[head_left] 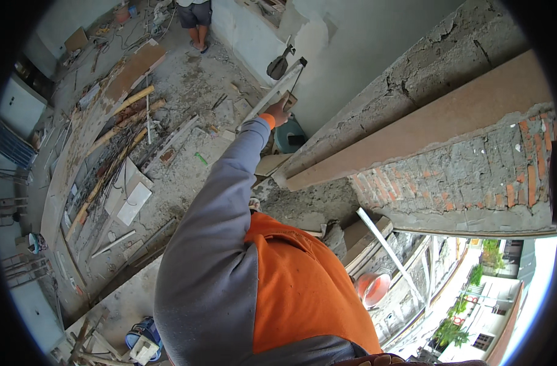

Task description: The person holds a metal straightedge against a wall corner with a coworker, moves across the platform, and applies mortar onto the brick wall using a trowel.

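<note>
My left arm, in a grey sleeve with an orange cuff, reaches far forward across the middle of the view. At its end my left hand (278,114) is closed around a small brown block-like piece (289,101), whose exact kind I cannot make out. Right beside the hand a long pale board (271,96) slants up toward the wall. Just beyond it is a dark trowel-shaped tool (278,66). Below the hand stands a green-blue container (289,135), partly hidden by the arm. No part of my right hand can be made out.
A rough concrete ledge (376,104) and brick wall (449,174) run along the right. Planks and bamboo poles (117,158) litter the floor at left. A person (195,18) stands at the back. An orange-red bucket (372,288) and a white bar (388,251) are at lower right.
</note>
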`<state>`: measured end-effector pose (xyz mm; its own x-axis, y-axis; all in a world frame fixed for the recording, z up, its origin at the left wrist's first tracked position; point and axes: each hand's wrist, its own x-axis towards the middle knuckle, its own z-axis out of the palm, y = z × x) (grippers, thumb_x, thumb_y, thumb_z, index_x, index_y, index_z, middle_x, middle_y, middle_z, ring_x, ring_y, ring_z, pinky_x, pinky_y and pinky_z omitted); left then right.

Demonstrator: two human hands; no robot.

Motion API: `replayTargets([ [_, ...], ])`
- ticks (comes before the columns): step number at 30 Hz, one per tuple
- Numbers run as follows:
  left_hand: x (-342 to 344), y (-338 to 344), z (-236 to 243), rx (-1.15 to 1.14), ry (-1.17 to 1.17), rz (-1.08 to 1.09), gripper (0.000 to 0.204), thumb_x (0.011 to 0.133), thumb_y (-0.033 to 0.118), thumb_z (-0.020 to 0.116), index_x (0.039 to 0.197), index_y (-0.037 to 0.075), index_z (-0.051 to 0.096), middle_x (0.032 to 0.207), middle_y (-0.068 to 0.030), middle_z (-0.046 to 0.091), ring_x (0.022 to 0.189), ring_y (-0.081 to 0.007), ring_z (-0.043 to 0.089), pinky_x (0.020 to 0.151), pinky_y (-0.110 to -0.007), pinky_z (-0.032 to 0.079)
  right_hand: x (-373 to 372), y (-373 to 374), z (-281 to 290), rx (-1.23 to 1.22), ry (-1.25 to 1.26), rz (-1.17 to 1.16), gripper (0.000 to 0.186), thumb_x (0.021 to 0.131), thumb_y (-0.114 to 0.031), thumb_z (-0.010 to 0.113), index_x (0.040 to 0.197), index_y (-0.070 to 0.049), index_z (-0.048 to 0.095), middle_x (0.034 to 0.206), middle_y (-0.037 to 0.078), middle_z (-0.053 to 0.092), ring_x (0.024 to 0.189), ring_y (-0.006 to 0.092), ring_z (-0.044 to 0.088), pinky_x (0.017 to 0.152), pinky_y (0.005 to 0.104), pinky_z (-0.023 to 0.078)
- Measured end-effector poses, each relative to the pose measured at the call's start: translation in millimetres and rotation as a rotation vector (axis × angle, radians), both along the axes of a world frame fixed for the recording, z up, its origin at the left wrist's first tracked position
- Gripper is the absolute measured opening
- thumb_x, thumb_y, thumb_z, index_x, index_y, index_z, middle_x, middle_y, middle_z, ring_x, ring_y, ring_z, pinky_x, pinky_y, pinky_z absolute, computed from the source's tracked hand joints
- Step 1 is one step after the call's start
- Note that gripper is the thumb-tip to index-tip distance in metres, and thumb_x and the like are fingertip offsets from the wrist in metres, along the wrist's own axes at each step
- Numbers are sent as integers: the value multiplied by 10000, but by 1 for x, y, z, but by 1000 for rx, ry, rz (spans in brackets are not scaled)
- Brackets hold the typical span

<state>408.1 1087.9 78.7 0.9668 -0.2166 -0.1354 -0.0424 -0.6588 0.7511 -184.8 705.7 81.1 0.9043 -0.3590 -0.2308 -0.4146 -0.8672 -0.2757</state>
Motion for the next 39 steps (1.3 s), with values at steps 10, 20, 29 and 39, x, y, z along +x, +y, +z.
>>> replayTargets([
  [10, 135, -36, 23, -83, 74, -12, 798, 866, 233, 631, 1492, 131, 148, 960, -169, 605, 787, -241, 567, 698, -346, 465, 4, 34, 13, 34, 3, -259, 306, 728, -319, 690, 792, -50, 557, 775, 169, 590, 765, 385, 577, 635, 475, 447],
  [20, 165, -38, 41, -119, 376, -58, 825, 849, 233, 634, 1489, 117, 126, 1401, -195, 422, 1187, -311, 526, 960, -380, 455, -5, 64, 1, 112, -53, -417, 312, 713, -312, 707, 774, -45, 557, 765, 168, 594, 753, 387, 579, 625, 473, 445],
  [29, 169, -33, 10, -48, 229, -45, 795, 851, 291, 621, 1479, 102, 171, 1384, -196, 443, 1216, -346, 493, 995, -402, 424, -1, 69, -28, 187, -152, -453, 317, 691, -304, 730, 755, -44, 561, 749, 165, 600, 730, 392, 581, 611, 475, 447],
  [39, -77, 58, -149, 437, 544, -468, 626, 874, 311, 570, 1413, 68, 364, 1336, -182, 497, 1182, -324, 511, 968, -428, 428, 42, 65, 10, 6, -4, -363, 296, 671, -303, 729, 739, -55, 584, 765, 169, 623, 742, 393, 599, 625, 484, 477],
])
